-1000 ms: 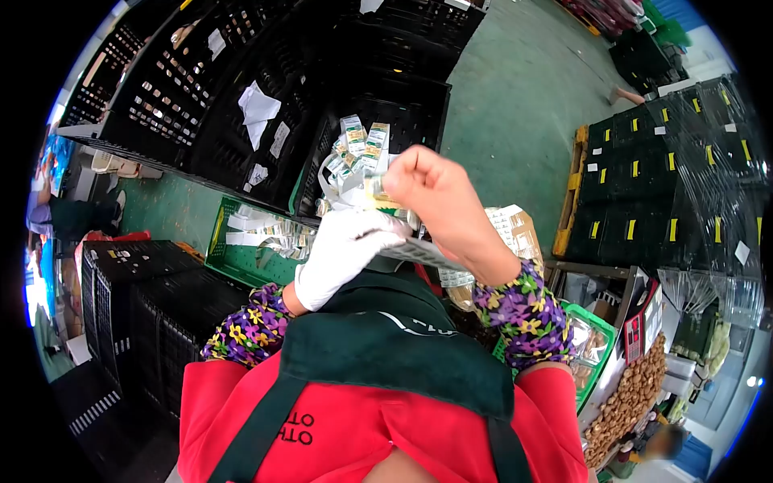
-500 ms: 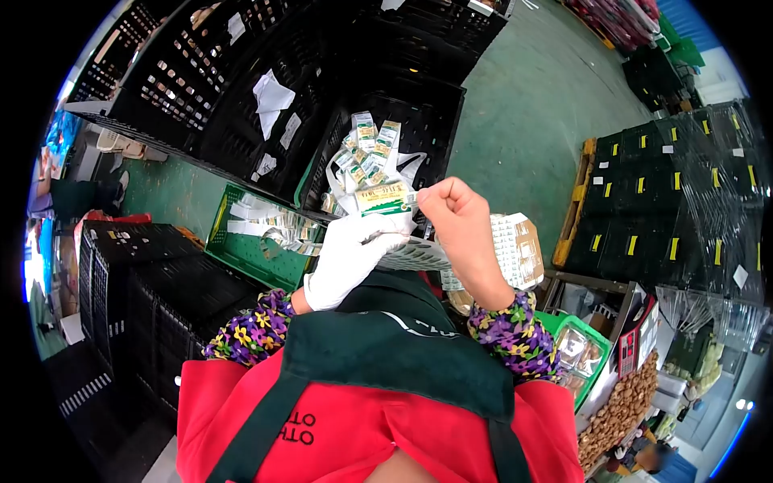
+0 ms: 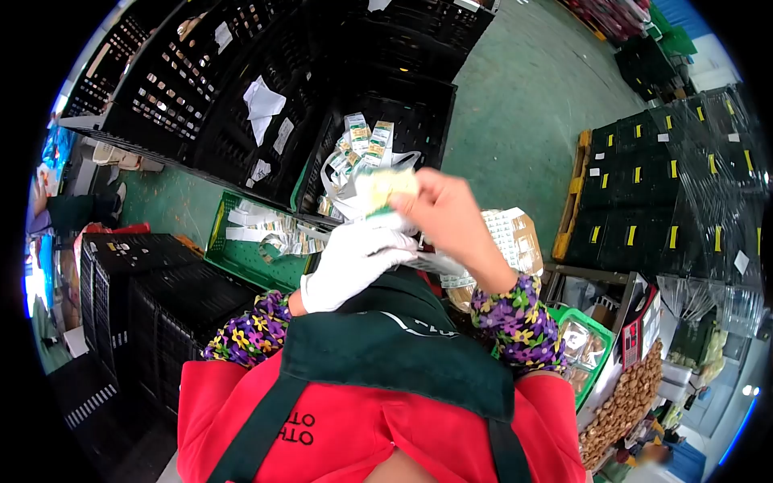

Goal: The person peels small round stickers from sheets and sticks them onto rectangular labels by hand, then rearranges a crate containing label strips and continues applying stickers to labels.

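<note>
My left hand [image 3: 358, 262], in a white glove, is closed around the lower part of a printed yellow, green and white packet or label [image 3: 385, 190], which is blurred. At its right edge, the fingers of my bare right hand [image 3: 451, 213] are bent together and touch it; whatever they pinch is hidden. A sheet of small printed stickers [image 3: 437, 263] shows partly below the hands. Just beyond them, similar printed pieces [image 3: 367, 143] lie with a white bag [image 3: 409, 158] in a black crate [image 3: 431, 121].
Left of my hands, a green crate [image 3: 219, 233] holds strips of labels. More sticker sheets [image 3: 511, 237] lie on brown cardboard at the right, near a green tray of packed goods [image 3: 592, 354]. Black crates [image 3: 169, 298] stand at the left, and wrapped stacked crates [image 3: 644, 189] at the right.
My right hand has moved left and slightly down, from beside the printed piece onto its right edge. The printed piece has tilted and blurred. My left hand keeps its hold.
</note>
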Available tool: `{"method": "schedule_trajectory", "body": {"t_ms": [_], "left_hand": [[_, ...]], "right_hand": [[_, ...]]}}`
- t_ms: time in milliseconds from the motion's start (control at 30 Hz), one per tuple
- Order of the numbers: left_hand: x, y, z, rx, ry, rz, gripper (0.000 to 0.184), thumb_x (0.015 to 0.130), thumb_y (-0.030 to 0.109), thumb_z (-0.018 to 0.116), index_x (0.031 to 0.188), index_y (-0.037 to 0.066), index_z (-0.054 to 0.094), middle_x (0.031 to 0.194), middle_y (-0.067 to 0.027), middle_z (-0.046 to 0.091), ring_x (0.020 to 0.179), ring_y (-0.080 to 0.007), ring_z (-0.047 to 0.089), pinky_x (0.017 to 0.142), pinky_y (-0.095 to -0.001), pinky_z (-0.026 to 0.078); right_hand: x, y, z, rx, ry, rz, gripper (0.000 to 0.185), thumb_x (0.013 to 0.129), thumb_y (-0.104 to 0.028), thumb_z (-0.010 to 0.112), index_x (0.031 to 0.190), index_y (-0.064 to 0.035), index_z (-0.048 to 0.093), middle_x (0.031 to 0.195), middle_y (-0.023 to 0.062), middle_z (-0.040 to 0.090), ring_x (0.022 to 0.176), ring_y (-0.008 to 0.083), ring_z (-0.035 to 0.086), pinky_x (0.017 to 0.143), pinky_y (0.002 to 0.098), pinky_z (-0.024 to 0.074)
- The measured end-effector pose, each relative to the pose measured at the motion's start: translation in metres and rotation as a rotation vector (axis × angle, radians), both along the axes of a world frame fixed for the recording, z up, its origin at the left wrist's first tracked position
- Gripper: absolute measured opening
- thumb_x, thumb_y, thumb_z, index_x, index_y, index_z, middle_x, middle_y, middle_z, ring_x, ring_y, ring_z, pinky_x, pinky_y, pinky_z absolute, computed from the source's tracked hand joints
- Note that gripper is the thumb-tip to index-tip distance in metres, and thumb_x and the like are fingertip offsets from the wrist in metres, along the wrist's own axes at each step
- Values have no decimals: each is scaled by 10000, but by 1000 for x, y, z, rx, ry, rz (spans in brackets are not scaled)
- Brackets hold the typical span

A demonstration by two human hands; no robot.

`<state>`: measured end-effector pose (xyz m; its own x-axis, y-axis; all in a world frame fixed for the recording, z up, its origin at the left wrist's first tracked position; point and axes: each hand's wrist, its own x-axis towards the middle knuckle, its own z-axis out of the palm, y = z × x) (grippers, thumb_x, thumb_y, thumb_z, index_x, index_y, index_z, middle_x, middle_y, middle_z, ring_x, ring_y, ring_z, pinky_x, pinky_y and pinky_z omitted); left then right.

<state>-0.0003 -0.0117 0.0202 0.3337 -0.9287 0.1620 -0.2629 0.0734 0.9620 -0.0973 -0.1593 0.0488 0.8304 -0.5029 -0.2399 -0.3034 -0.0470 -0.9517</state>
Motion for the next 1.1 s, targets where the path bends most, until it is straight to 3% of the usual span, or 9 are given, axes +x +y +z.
{"method": "schedule_trajectory", "body": {"t_ms": [133,233,300,467,700,800,900,967,1100], "left_hand": [[-9,8,-18,75,-259,-77,118,761,187,732,829,92,714,808,-49,693,754,-215,649,717,-338,502],[-7,7,-27,-18,-93,56,117,762,166,731,833,75,713,810,-65,691,765,-227,649,710,-338,501],[-3,6,-21,31,7,136,123,772,125,717,857,36,705,819,-89,689,769,-229,649,691,-327,498],[-1,3,-6,82,19,151,149,766,142,734,878,46,713,840,-91,693,764,-237,649,692,-325,494],[-1,5,-8,-40,-130,149,183,756,155,742,918,74,714,882,-74,701,790,-232,653,717,-328,498],[7,4,-9,-108,-314,94,189,753,156,741,932,98,717,914,-61,707,843,-219,660,744,-337,500],[5,1,-10,-105,-373,-34,163,754,176,740,904,116,719,947,-71,702,858,-235,656,739,-357,497],[-6,-3,-18,-283,-267,-21,136,758,202,737,871,130,717,959,-91,691,824,-264,646,703,-374,491],[-13,10,-24,34,-74,-141,132,773,189,726,837,77,697,897,-103,688,848,-284,648,766,-378,502]], "right_hand": [[12,-30,9,315,-234,-355,106,904,-119,627,941,-21,645,774,-32,610,682,12,504,624,186,410],[6,-38,7,329,-231,-390,142,910,-122,617,979,2,627,777,-29,586,707,29,501,623,193,415],[2,-12,10,196,-190,-523,174,909,-104,614,1040,9,605,814,-29,584,747,28,507,657,183,413],[-2,23,0,117,-244,-326,201,884,-65,606,1071,7,591,836,2,599,763,48,542,654,207,441],[-8,9,-2,-471,11,-151,242,872,-212,633,975,7,627,791,39,643,748,98,569,663,276,456],[-15,-10,-14,124,-38,-68,202,907,-168,630,982,19,645,851,13,645,759,66,551,679,239,464],[-8,0,-7,162,-11,131,246,896,-193,633,978,37,659,823,27,657,766,67,536,688,250,454],[3,-3,2,186,-137,-2,228,918,-185,615,1002,22,662,880,39,679,798,71,580,726,236,478],[17,-33,10,439,-295,-197,271,943,-216,583,1100,2,614,988,42,668,866,88,622,764,248,503]]}}
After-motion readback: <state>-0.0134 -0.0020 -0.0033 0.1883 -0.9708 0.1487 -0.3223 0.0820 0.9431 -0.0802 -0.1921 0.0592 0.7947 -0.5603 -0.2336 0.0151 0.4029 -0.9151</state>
